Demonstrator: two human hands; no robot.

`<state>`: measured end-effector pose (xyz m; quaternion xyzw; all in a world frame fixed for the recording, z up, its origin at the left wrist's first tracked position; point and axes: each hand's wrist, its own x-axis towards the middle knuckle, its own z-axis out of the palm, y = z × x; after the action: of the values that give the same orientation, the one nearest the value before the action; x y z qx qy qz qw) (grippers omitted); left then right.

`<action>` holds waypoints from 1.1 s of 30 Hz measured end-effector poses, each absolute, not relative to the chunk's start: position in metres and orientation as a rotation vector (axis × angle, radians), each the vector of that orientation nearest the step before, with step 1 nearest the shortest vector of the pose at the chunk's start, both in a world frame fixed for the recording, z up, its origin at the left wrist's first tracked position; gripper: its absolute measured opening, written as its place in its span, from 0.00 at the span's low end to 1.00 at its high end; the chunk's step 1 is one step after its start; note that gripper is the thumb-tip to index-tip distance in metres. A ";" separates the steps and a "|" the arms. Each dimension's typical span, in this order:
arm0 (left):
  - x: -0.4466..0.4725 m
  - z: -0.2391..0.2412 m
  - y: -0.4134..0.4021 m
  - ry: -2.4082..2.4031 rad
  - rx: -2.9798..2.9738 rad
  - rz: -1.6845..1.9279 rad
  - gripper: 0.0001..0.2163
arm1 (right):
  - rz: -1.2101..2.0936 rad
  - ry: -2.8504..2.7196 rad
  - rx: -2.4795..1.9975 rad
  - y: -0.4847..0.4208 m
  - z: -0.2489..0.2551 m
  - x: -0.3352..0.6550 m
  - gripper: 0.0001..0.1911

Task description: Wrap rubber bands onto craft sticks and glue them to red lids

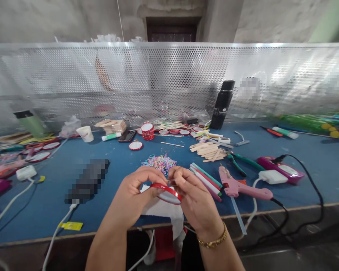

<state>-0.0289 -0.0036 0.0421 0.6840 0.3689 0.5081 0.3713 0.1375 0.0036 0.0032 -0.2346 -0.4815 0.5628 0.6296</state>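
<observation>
A small round mirror with a red rim [166, 192] is held between both hands just above the near edge of the blue table [115, 165]. My left hand [135, 194] pinches its left side, fingers curled around the rim. My right hand [193, 197], with a gold bracelet at the wrist, grips the right side and its fingertips press at the top of the rim. A white cloth [164, 209] lies under the hands. A heap of small coloured rubber bands [159, 163] sits just beyond the fingers.
A pink glue gun [240, 186] and coloured sticks [206, 178] lie right of my hands. Wooden sticks [209, 150], pliers [240, 162], more red-rimmed mirrors [147, 131], a black bottle [222, 105], a paper cup [85, 133], chargers and cables crowd the table. A perforated metal screen [169, 75] stands behind.
</observation>
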 end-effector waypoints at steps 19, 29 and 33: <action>-0.015 0.036 -0.009 1.019 1.274 1.396 0.16 | 0.939 -1.137 -0.404 0.010 -0.013 0.147 0.27; -0.030 0.037 -0.005 1.320 1.449 1.436 0.16 | 0.360 -1.682 -0.650 0.016 -0.013 0.152 0.47; -0.024 0.039 -0.008 1.281 1.468 1.404 0.14 | 0.250 -1.806 -0.747 0.011 -0.007 0.152 0.47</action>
<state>-0.0241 -0.0076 0.0395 0.5699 0.4975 0.5449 0.3616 0.1520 0.0106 -0.0072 -0.3158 -0.7640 0.1058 0.5526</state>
